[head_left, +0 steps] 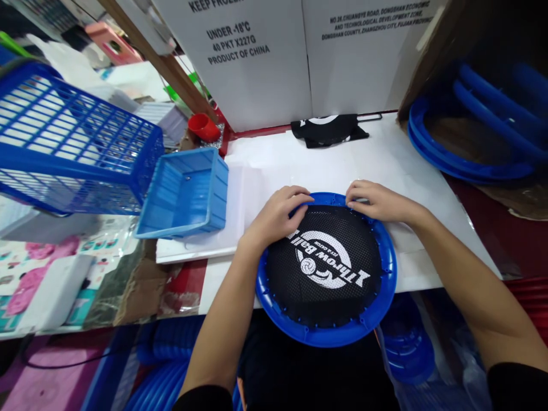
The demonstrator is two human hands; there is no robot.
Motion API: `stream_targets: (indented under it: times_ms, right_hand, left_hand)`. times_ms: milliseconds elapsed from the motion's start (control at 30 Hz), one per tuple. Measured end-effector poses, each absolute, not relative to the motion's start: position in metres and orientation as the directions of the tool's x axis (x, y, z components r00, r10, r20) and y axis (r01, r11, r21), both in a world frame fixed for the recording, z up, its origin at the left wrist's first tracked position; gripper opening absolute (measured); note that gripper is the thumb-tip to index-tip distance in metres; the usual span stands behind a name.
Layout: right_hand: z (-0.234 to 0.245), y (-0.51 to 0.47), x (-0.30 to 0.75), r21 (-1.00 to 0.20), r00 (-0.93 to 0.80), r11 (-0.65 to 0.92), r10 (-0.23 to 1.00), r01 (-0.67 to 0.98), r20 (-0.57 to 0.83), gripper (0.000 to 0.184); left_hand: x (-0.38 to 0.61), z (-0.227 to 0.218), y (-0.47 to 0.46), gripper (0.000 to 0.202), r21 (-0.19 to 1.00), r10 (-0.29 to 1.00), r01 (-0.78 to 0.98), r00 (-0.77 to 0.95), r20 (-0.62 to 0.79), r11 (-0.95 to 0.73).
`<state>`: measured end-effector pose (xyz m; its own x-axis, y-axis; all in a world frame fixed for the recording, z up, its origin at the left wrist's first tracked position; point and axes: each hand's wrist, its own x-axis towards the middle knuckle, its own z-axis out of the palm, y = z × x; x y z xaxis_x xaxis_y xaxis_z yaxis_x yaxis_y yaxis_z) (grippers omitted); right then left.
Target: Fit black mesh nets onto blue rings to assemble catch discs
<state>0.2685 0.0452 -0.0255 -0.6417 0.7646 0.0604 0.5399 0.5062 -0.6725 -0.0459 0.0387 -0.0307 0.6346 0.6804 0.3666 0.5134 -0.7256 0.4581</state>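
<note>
A round blue plastic ring with a black mesh across it lies in front of me, its near edge over the table's front edge. White "Throw Ball" lettering is printed on the mesh, and small pegs line the ring's inner edge. At the far left of the rim, my left hand is closed with thumb and fingers on the ring and mesh edge. My right hand pinches the far right part of the rim, its fingertips bent over the edge. What lies right under the fingertips is partly hidden.
Another printed black mesh lies by the white carton at the back. To the left stand a light blue bin, a blue basket and a red cup. An open box at right holds several blue rings.
</note>
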Motion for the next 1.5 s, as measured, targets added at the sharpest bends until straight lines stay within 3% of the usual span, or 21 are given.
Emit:
stream_targets:
  times_ms: [100, 167, 267, 433, 600, 833, 1100, 1233, 1500]
  right_hand:
    - [-0.026, 0.036, 0.257, -0.649, -0.623, 0.573, 0.759, 0.501, 0.19, 0.023]
    - [-0.029, 0.03, 0.249, -0.602, -0.664, 0.637, 0.714, 0.481, 0.224, 0.026]
    - [-0.035, 0.025, 0.239, -0.515, -0.721, 0.691, 0.668, 0.508, 0.185, 0.029]
    - [-0.035, 0.026, 0.239, -0.447, -0.749, 0.704, 0.654, 0.552, 0.106, 0.033]
    - [-0.028, 0.025, 0.238, -0.572, -0.768, 0.661, 0.635, 0.485, 0.082, 0.012]
    - [-0.032, 0.029, 0.238, -0.758, -0.697, 0.526, 0.704, 0.386, 0.133, 0.016]
    - [-0.031, 0.028, 0.237, -0.771, -0.582, 0.435, 0.806, 0.464, 0.105, 0.02]
    - [-0.03, 0.031, 0.237, -0.784, -0.597, 0.396, 0.801, 0.478, 0.041, 0.024]
    - [-0.027, 0.034, 0.236, -0.771, -0.612, 0.386, 0.791, 0.506, -0.005, 0.024]
  left_hand:
    - [-0.039, -0.029, 0.031, 0.015, 0.414, 0.617, 0.478, 0.715, 0.328, -0.774]
    - [-0.037, -0.032, 0.029, 0.027, 0.409, 0.599, 0.472, 0.751, 0.279, -0.781]
    - [-0.037, -0.037, 0.029, 0.039, 0.431, 0.615, 0.496, 0.765, 0.194, -0.754]
    - [-0.036, -0.028, 0.025, 0.037, 0.421, 0.655, 0.567, 0.75, 0.092, -0.708]
    - [-0.033, -0.016, 0.02, 0.016, 0.438, 0.655, 0.565, 0.751, 0.078, -0.7]
    - [-0.033, -0.02, 0.027, 0.012, 0.655, 0.755, 0.51, 0.639, 0.145, -0.557]
    - [-0.031, -0.029, 0.035, 0.013, 0.848, 0.841, 0.433, 0.54, 0.028, -0.306]
    - [-0.034, -0.031, 0.04, 0.015, 0.861, 0.824, 0.441, 0.565, -0.046, -0.254]
    - [-0.036, -0.033, 0.042, 0.015, 0.859, 0.813, 0.444, 0.579, -0.055, -0.257]
